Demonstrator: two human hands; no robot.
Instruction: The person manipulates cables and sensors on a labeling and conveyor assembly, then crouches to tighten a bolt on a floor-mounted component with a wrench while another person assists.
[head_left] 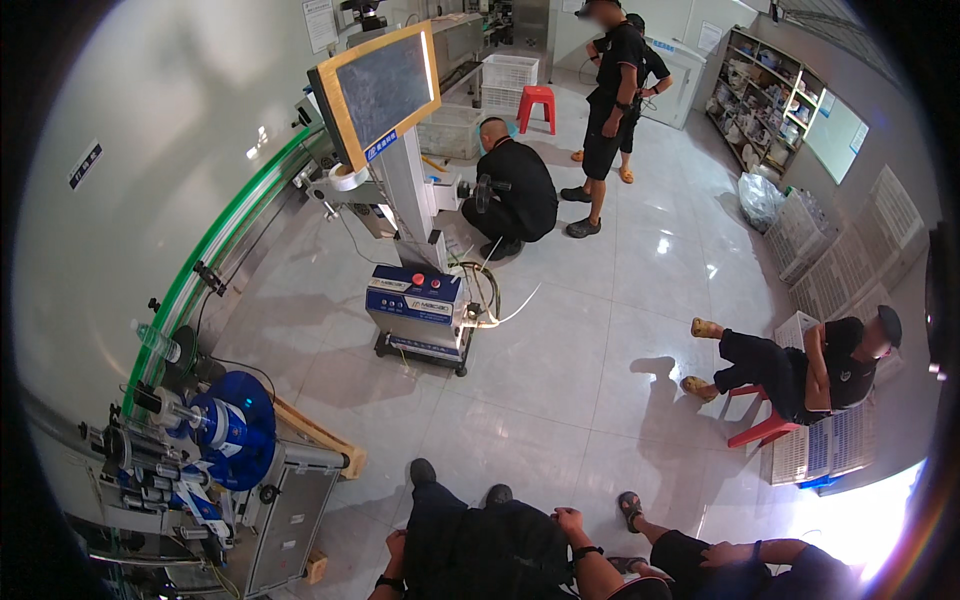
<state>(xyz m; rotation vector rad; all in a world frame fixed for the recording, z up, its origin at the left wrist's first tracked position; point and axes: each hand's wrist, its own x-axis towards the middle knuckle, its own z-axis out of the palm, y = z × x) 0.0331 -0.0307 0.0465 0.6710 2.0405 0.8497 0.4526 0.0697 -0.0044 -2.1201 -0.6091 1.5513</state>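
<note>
Both my hands rest at the sides of my dark-clothed lap (480, 545) at the lower edge. My left hand (397, 543) is curled closed by my left thigh, and a dark band circles that wrist. Against the other side of the dark cloth, my right hand (568, 519) makes a loose fist, with a black wristband (587, 551) below it. No object shows in either hand. My dark shoes (460, 482) stand on the tiled floor ahead. To my left is a labelling machine with a large blue reel (240, 428), out of reach of both hands.
A wheeled machine (418, 308) with a tilted screen (385, 90) stands ahead; a person (515, 185) crouches behind it. Two people stand farther back near a red stool (537, 108). One person sits at right by white crates (825, 445); another person (735, 560) sits beside me.
</note>
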